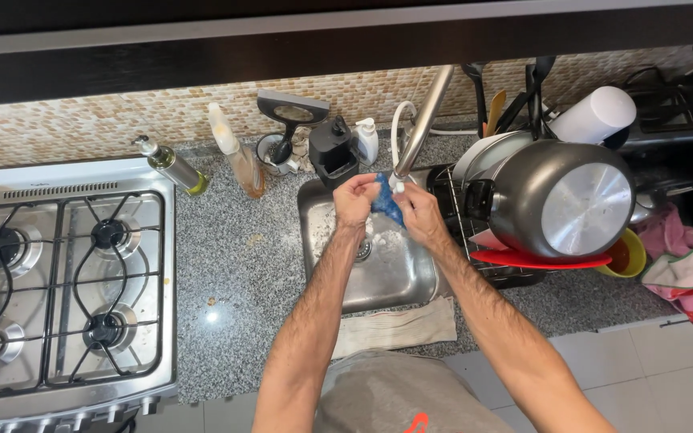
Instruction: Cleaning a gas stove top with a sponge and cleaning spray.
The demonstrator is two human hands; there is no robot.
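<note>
At frame centre, over the steel sink (399, 281), the left hand (354, 200) and right hand (415, 210) are both pinching a crumpled blue cloth (386, 202), fingers curled tight.

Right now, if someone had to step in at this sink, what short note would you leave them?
Left hand: fingers closed on a blue cloth, over the sink.
Right hand: gripping the same cloth from the other side, just under the faucet spout.
Nearby: a big grey pot sits in the drying rack, a beige towel lies along the counter edge.
Done: sink basin looks wet and soapy.
Left: the cloth remains in hand; whether water is running cannot be told.
</note>
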